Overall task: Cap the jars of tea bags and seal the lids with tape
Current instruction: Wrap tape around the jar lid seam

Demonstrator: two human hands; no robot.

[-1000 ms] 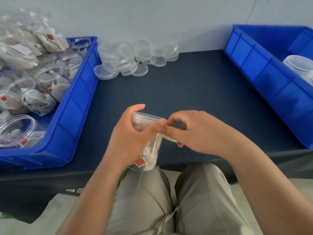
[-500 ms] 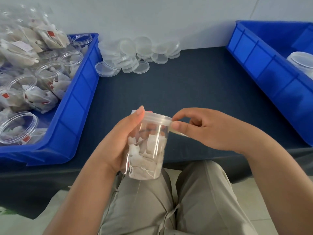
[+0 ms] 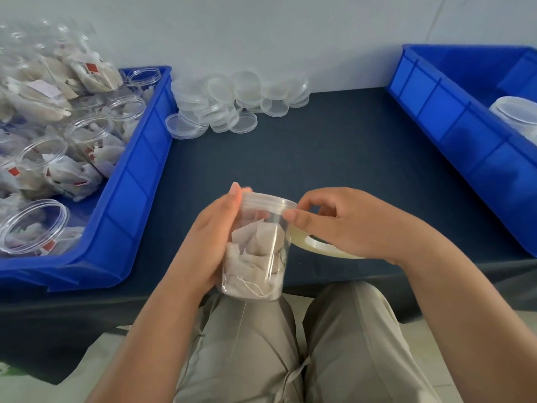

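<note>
Seen from the head camera: my left hand (image 3: 215,237) wraps its curled fingers round a clear jar (image 3: 255,254) of tea bags, held nearly upright over the near edge of the dark table (image 3: 334,146), its lid (image 3: 268,202) on. My right hand (image 3: 348,225), fingers curled, holds a pale tape roll (image 3: 316,246) beneath it, thumb and forefinger pinched at the lid's right edge. Uncapped jars fill the left blue bin (image 3: 139,181), loose lids (image 3: 232,103) lie far beside it, and a capped jar (image 3: 515,114) sits in the right blue bin (image 3: 453,112).
</note>
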